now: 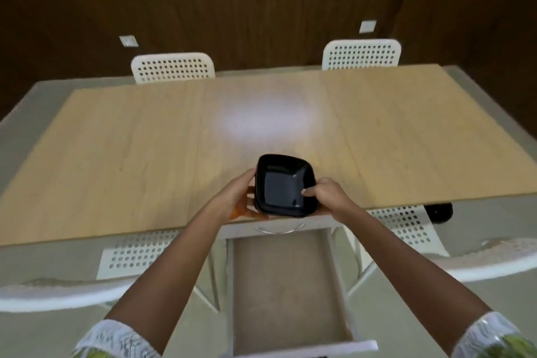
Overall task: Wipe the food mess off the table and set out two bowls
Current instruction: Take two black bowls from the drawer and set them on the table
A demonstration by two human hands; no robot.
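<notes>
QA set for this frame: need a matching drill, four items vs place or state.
Items:
1. black bowls
2. drawer
3. left hand
4. right hand

States:
A. pulled open below the table edge
B. thumb over the stack's rim
C. held over the table's near edge
D. cupping the stack's side and underside

Pairs: 1-C, 2-A, 3-D, 4-B

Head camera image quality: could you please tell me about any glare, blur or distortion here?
Head view: a pale glare patch on the table; soft blur overall; wide-angle bending of the table edges; the black bowl, held by the left hand and right hand, reflects light.
</notes>
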